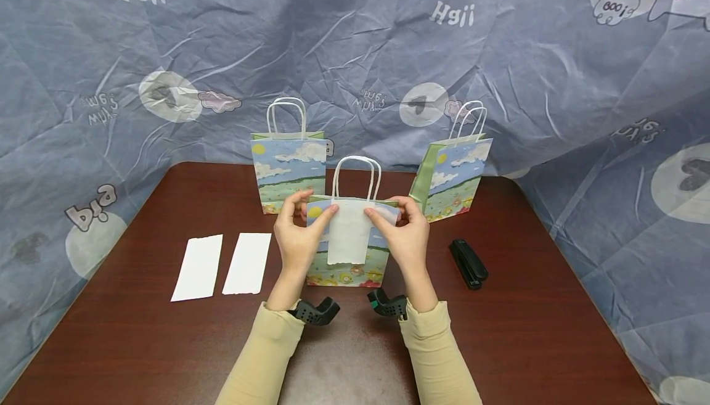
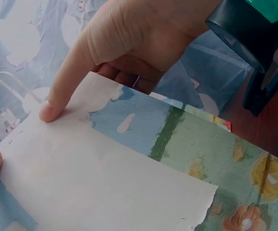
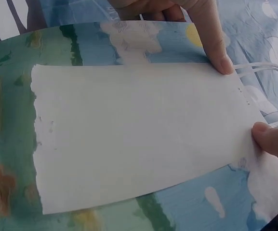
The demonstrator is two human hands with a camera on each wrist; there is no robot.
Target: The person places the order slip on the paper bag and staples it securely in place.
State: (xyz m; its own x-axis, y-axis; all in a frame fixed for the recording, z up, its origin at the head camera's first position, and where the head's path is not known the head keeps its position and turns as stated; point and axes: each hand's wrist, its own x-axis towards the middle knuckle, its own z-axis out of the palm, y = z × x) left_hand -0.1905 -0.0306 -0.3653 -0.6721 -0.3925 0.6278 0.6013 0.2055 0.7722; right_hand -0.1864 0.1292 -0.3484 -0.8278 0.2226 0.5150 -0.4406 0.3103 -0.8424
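Observation:
A paper gift bag painted with a sky and flowers stands in front of me, its white twisted handles raised. Against its front lies a white paper slip, top edge at the bag's rim, torn lower edge hanging over the picture. My left hand grips the upper left, thumb pressing the slip's top corner and fingers behind the bag. On the other side my right hand pinches the rim likewise, its thumb on the slip in the left wrist view. Small holes dot the slip near its top edge in the right wrist view.
Two similar bags stand behind, one at back left and one at back right. Two white slips, an outer one and an inner one, lie to the left. A black stapler rests to the right on the brown table.

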